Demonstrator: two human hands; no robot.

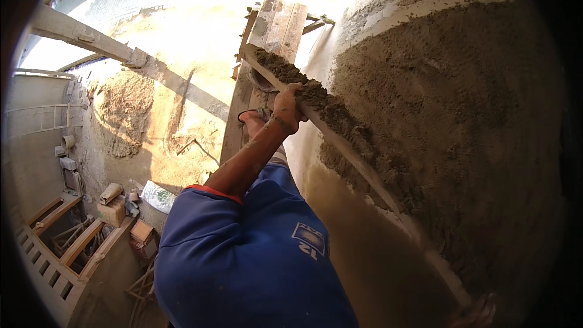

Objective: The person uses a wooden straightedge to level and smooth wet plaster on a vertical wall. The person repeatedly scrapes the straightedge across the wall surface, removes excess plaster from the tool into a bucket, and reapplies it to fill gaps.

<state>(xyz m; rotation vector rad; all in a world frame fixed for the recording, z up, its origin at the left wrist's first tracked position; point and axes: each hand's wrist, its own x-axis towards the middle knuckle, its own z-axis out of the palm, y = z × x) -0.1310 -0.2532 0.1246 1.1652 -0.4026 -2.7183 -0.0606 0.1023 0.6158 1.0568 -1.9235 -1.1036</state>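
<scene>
A long straightedge (355,157) lies slantwise against the mortar-covered wall, with wet mortar (316,94) heaped along its upper edge. My left hand (287,108) is closed around it toward its far end, mortar smeared on the wrist. At the near end, in the dim lower right, my right hand (477,314) grips the straightedge; its fingers show only partly. Rough, dark fresh mortar (449,103) covers the wall above the straightedge. Below it the wall surface (358,231) looks smoother.
My foot in a sandal (252,118) stands on a plank scaffold (276,24), beside a round bucket (262,80) partly behind the straightedge. Down to the left are a sand pile (124,109), a white sack (158,197), a cardboard box (112,211) and wooden frames (82,243). A beam (85,36) crosses the upper left.
</scene>
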